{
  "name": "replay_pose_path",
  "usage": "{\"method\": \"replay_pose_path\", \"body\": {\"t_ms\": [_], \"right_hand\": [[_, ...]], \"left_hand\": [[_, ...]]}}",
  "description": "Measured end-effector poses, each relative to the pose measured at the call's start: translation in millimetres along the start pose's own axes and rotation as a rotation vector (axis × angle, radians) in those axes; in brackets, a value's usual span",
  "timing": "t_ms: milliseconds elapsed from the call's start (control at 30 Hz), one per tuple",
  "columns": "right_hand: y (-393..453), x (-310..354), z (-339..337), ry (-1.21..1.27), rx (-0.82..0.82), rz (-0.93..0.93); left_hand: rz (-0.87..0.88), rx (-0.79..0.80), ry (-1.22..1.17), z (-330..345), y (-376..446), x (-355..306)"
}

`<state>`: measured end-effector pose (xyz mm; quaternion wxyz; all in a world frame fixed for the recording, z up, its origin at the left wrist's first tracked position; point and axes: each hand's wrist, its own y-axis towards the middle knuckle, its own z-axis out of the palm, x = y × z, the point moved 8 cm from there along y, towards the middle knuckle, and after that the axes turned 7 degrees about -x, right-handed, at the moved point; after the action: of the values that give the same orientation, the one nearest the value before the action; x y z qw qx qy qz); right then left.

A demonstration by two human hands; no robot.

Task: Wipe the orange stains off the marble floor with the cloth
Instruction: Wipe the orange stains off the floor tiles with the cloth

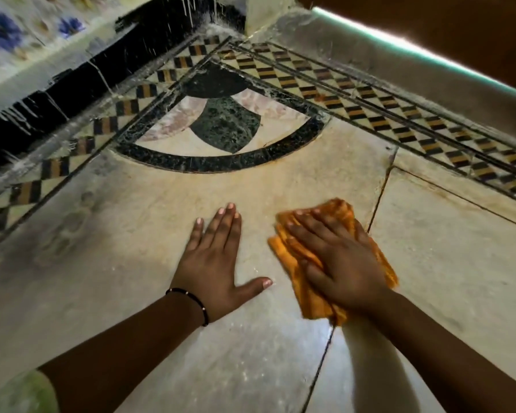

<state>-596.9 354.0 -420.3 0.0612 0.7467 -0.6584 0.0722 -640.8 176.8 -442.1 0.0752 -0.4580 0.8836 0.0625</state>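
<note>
You're mid-wipe: your right hand (337,257) presses flat, fingers spread, on the orange cloth (316,296); left hand (212,257) braces open on the marble floor (131,293). Push next toward the orange haze (251,186) ahead.

No readable text, labels, brands or numbers anywhere in view.

Right hand (344,257) on cloth (313,296), left hand (213,260) beside.
</note>
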Motion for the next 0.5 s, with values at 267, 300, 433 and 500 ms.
{"method": "replay_pose_path", "body": {"t_ms": [267, 300, 433, 500], "right_hand": [[68, -83, -12, 0.038, -0.096, 0.548], [84, -71, -10, 0.045, -0.090, 0.558], [87, 8, 6, 0.035, -0.019, 0.269], [41, 18, 6, 0.050, 0.000, 0.128]], "left_hand": [[0.004, 0.011, 0.001, 2, 0, -1], [0.006, 0.017, 0.004, 2, -1, -1], [0.010, 0.010, 0.009, 2, 0, 1], [0.019, 0.002, -0.003, 3, 1, 1]]}}
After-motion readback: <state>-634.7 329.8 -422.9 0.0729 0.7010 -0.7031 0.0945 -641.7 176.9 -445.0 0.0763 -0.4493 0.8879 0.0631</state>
